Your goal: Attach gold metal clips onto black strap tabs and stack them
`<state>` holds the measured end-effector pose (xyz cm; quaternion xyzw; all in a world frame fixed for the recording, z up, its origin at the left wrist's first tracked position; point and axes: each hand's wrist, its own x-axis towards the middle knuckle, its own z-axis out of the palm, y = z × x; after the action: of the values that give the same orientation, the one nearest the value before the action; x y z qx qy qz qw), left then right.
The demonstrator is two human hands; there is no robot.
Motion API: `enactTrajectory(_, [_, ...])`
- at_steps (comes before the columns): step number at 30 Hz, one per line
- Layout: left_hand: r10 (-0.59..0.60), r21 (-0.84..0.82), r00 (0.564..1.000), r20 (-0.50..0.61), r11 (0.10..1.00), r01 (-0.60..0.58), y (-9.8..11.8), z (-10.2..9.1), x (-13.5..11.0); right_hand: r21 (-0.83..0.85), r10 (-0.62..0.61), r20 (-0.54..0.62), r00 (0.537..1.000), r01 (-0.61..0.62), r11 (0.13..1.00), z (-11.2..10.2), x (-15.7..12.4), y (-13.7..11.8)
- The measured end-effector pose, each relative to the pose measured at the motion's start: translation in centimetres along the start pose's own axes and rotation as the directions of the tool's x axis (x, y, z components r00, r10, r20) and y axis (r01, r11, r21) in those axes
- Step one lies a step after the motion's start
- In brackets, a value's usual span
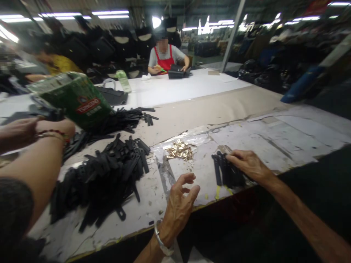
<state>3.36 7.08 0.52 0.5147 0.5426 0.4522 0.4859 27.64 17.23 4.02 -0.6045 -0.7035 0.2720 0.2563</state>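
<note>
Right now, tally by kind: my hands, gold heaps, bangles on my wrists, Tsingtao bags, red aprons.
Hands (left hand, right hand): 2
Gold heap: 1
Bangle: 1
Tsingtao bag: 1
Red apron: 1
Total: 6
Black strips overlap too much to count.

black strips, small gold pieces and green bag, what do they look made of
Black strips: perhaps leather or a synthetic like it, matte; they look flat and dull.
Small gold pieces: probably metal or metal-plated, polished; they glint brightly.
Green bag: likely plastic, printed, slightly glossy; its opening looks crumpled. The exact plastic can't be told.
</note>
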Motion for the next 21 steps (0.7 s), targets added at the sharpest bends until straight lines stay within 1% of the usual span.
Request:
enactTrajectory(1, [0.022,0.071,0.998,-0.052,0.997,-0.018,-0.3,-1.3,0.2,-0.086,-0.008,-0.012,1.000,0.007,0.996,-0.7,1.2,1.5])
enactTrajectory(2, [0.045,0.144,0.993,-0.112,0.989,-0.028,-0.7,-2.9,0.5,-0.160,-0.009,-0.021,1.000,0.005,0.987,-0.9,2.3,2.9])
enactTrajectory(3, [0.076,0.217,0.981,-0.178,0.975,-0.036,-1.1,-4.6,0.9,-0.218,-0.003,-0.006,1.000,0.001,0.976,-0.9,3.0,4.1])
enactTrajectory(5, [0.138,0.352,0.947,-0.292,0.936,-0.028,-1.7,-8.0,1.7,-0.329,0.013,-0.022,1.000,-0.019,0.944,-0.2,3.8,5.9])
enactTrajectory(6, [0.178,0.423,0.925,-0.335,0.906,-0.021,-1.9,-9.6,2.3,-0.396,-0.001,-0.055,0.998,-0.021,0.918,0.4,3.8,6.3])
enactTrajectory(7, [0.228,0.511,0.910,-0.345,0.859,-0.022,-2.0,-11.1,3.0,-0.467,-0.034,-0.100,0.994,-0.017,0.884,1.0,3.7,6.4])
enactTrajectory(8, [0.277,0.617,0.902,-0.331,0.787,-0.015,-2.1,-12.3,3.8,-0.532,-0.086,-0.144,0.986,-0.004,0.847,1.7,3.7,6.2])
enactTrajectory(9, [0.320,0.733,0.895,-0.312,0.681,0.012,-2.0,-13.2,4.7,-0.583,-0.149,-0.185,0.971,0.014,0.812,2.6,3.6,5.6])
enactTrajectory(10, [0.349,0.828,0.888,-0.300,0.558,0.060,-2.0,-13.9,5.7,-0.613,-0.215,-0.207,0.954,0.045,0.789,3.5,3.7,4.8])
enactTrajectory(12, [0.351,0.928,0.896,-0.274,0.341,0.150,-1.8,-14.6,7.6,-0.584,-0.315,-0.205,0.927,0.142,0.799,5.7,4.2,2.7])
enactTrajectory(13, [0.330,0.949,0.906,-0.264,0.256,0.183,-1.8,-14.7,8.4,-0.534,-0.350,-0.160,0.923,0.218,0.817,7.0,4.7,1.4])
enactTrajectory(15, [0.269,0.966,0.930,-0.249,0.139,0.218,-2.0,-14.7,9.7,-0.404,-0.370,-0.055,0.927,0.318,0.857,9.7,5.7,-1.0])
enactTrajectory(16, [0.247,0.969,0.938,-0.245,0.101,0.226,-2.1,-14.7,10.2,-0.363,-0.369,-0.011,0.929,0.340,0.868,11.0,6.3,-2.0])
enactTrajectory(18, [0.223,0.972,0.946,-0.235,0.065,0.227,-2.4,-14.6,10.8,-0.367,-0.321,0.016,0.947,0.304,0.879,13.3,7.1,-3.7])
enactTrajectory(21, [0.201,0.976,0.956,-0.215,0.077,0.203,-2.6,-14.7,11.1,-0.415,-0.262,0.037,0.964,0.253,0.874,15.4,7.8,-4.9])
